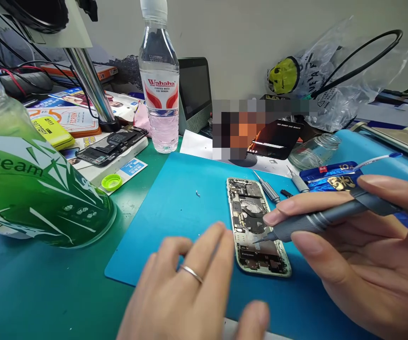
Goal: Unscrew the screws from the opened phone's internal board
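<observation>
An opened phone with its inner boards bare lies on a blue work mat. My right hand is closed round a grey precision screwdriver, whose tip rests on the phone's middle. My left hand, with a ring on one finger, lies with fingers spread on the mat and touches the phone's left edge.
Two more screwdrivers and a blue packet lie beyond the phone. A water bottle, a large green bottle at left, another disassembled phone, a glass jar and a plastic bag crowd the table.
</observation>
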A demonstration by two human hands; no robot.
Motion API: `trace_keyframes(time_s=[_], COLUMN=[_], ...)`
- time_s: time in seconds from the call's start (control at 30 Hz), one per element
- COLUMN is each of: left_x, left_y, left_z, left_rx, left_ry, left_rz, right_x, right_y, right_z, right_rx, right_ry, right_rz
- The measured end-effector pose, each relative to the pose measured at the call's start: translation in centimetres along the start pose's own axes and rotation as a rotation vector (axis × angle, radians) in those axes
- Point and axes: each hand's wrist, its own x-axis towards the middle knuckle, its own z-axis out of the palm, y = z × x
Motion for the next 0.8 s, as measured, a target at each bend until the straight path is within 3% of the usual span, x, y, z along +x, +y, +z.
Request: trace_keyframes(time_s=[0.13,0.23,0.57,0.8], left_x=[0.0,-0.1,-0.7,-0.4], left_y=[-3.5,-4.9,-5.2,-5.3], left_z=[-1.3,-1.4,-1.4,-1.6], left_rx=[0.084,0.098,0.136,0.178], left_ry=[0.047,0.023,0.006,-0.026], left_rz=[-0.011,-0.033,0.023,0.05], right_x=[-0.3,-0.2,0.8,1.3], right_y=[0.5,0.5,0.0,0.0], right_z=[-0.5,-0.8,0.1,-0.3], right_rx=[-0.121,-0.159,-0.048,-0.043], right_ry=[-0.078,-0.104,-0.088,-0.164], right_rz=[-0.039,-0.057,-0.071,-0.085])
